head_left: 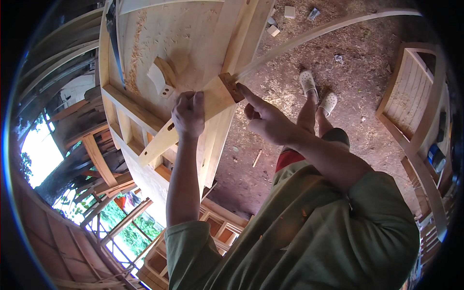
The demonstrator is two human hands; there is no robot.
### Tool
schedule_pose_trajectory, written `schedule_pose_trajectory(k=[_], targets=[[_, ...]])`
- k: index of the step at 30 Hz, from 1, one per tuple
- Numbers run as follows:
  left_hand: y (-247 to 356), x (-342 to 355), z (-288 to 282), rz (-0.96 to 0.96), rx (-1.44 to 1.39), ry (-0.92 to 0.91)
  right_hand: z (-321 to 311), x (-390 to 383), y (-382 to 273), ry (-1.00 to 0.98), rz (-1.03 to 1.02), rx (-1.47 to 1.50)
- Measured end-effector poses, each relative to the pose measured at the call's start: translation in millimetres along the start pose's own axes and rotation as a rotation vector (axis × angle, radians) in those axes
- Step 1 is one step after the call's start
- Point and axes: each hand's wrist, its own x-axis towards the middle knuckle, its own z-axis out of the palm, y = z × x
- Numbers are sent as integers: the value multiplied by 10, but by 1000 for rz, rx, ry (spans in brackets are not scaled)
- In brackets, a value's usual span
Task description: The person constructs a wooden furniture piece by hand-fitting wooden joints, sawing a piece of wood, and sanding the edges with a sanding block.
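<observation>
A pale wooden board (218, 100) with a dark slot near its lower left part lies slantwise across a wooden workpiece. My left hand (188, 115) is closed in a fist on the board's upper edge, its fingertips hidden. At the board's far right end is a darker, reddish-brown end face (231, 88). My right hand (267, 118) stretches its index finger to that end and seems to touch it; the other fingers are curled, and I see nothing in them. Beside my left hand, a small curved wooden block (161, 77) with dark holes stands on the bench panel.
The broad wooden bench panel (193, 29) carries shavings and a handsaw (115, 48) at its left. A long curved wooden strip (333, 35) reaches out over the dirt floor (290, 193). Wooden offcuts (289, 12) lie there. A slatted wooden frame (408, 92) stands at right.
</observation>
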Motion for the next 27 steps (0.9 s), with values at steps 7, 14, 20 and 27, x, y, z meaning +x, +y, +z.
schedule_pose_trajectory(k=[7,14,20,27], targets=[[-37,-3,5,-7,-27,-2,119,-102,91,84,-74,49],[-77,-2,13,-7,-37,3,282,-92,-142,61,-85,22],[-65,7,14,9,-2,10,65,-5,-376,12,-25,-726],[-57,1,10,-14,-44,1,-51,-24,-351,56,86,-748]])
